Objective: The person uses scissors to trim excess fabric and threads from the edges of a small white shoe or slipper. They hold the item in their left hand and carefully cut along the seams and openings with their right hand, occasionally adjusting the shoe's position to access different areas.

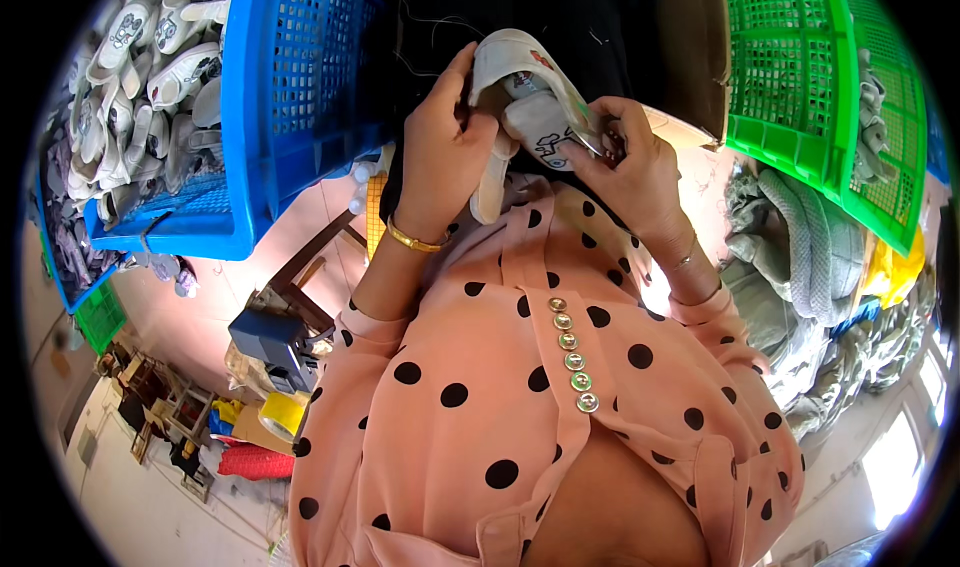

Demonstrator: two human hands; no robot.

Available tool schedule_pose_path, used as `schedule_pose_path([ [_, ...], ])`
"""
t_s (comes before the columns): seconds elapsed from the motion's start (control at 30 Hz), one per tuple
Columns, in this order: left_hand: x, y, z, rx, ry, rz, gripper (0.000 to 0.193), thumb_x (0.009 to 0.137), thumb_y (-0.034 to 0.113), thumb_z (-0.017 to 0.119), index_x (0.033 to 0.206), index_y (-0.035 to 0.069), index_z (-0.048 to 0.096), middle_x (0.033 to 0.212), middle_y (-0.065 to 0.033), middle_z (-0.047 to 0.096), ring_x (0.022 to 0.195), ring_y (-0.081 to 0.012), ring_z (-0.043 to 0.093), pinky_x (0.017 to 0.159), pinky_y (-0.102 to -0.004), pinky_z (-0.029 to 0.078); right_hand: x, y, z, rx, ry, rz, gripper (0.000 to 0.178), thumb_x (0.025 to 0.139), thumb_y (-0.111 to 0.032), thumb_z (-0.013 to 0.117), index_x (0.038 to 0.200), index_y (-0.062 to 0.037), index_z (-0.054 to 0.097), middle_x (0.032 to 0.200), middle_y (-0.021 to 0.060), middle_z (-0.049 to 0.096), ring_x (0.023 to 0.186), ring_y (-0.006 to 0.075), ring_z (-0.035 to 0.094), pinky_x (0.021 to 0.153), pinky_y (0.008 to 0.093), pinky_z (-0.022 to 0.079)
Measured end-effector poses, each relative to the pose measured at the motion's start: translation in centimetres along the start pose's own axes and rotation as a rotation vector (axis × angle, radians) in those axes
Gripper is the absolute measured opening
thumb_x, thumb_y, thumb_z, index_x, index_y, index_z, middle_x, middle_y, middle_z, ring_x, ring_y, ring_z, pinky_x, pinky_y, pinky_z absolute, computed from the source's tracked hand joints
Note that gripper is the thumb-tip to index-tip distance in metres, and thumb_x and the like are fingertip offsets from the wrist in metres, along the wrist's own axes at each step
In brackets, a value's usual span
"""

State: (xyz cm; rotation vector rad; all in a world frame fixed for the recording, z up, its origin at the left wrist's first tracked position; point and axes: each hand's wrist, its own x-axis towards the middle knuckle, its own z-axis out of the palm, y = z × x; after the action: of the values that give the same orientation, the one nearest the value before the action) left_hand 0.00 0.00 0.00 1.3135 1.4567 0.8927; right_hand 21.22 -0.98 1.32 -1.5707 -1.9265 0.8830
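Over my lap I hold a white fabric shoe upper [512, 49] with a small red mark on its band and line drawings printed on its tongue. My left hand [440, 132] grips its left side, thumb bent against the band. My right hand [632, 167] pinches the other side near the printed part. A small dark, shiny piece shows by the right fingers; I cannot tell what it is. A pale strip of the upper hangs down beside my left hand.
At left, a blue plastic crate [245, 117] stands by a heap of white printed shoe uppers [130, 117]. On the right are a green crate [790, 97] and piled grey-white fabric pieces [790, 267]. A cardboard edge [690, 127] lies near my right hand. Yellow tape [283, 417] sits lower left.
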Motion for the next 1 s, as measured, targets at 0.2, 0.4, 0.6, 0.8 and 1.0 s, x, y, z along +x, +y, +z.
schedule_pose_path([
  [0.2,-1.2,1.1,0.2,-0.027,-0.038,-0.066,0.06,0.082,-0.003,0.061,0.139,0.001,0.044,0.108,-0.0095,0.064,0.093,-0.0152,0.062,0.082,-0.0269,0.05,1.4,0.7,-0.7,0.1,0.081,-0.05,0.027,0.074,-0.007,0.071,0.098,-0.0042,0.059,0.068,0.0089,0.061,0.059,0.0214,0.063,0.055,0.0278,0.049],
  [0.4,-3.1,2.6,1.2,0.643,0.068,0.454,0.049,0.077,0.014,0.072,0.121,-0.001,0.054,0.118,-0.0139,0.057,0.107,-0.0347,0.052,0.089,-0.0432,0.045,1.8,1.1,0.7,0.173,0.06,-0.001,0.015,0.083,-0.007,0.068,0.087,-0.0021,0.055,0.063,0.0092,0.052,0.055,0.0165,0.048,0.052,0.0274,0.042],
  [0.6,-4.2,1.4,3.3,0.586,-0.11,0.279,0.061,0.071,0.02,0.078,0.122,-0.002,0.052,0.121,-0.0176,0.053,0.111,-0.0336,0.049,0.091,-0.0415,0.046,0.0,1.2,2.1,0.279,0.037,-0.083,0.011,0.092,-0.008,0.061,0.09,-0.0011,0.053,0.062,0.0072,0.049,0.054,0.0105,0.043,0.053,0.0246,0.04],
  [0.8,-2.5,-1.2,4.7,0.077,-0.246,0.034,0.048,0.073,0.02,0.075,0.11,-0.004,0.057,0.096,-0.0168,0.063,0.08,-0.0277,0.062,0.072,-0.0348,0.051,-0.4,2.3,2.9,0.256,0.093,-0.013,0.018,0.079,0.002,0.063,0.093,-0.0021,0.053,0.064,0.01,0.052,0.056,0.023,0.057,0.054,0.0291,0.045],
  [1.0,-1.5,0.5,4.6,0.183,-0.486,0.116,0.031,0.078,0.018,0.071,0.099,-0.003,0.061,0.086,-0.0154,0.064,0.073,-0.0277,0.062,0.067,-0.0335,0.049,0.4,2.4,2.1,0.249,0.128,-0.056,0.013,0.083,-0.004,0.064,0.094,-0.0017,0.058,0.064,0.0098,0.053,0.054,0.0204,0.054,0.053,0.0274,0.044],
])
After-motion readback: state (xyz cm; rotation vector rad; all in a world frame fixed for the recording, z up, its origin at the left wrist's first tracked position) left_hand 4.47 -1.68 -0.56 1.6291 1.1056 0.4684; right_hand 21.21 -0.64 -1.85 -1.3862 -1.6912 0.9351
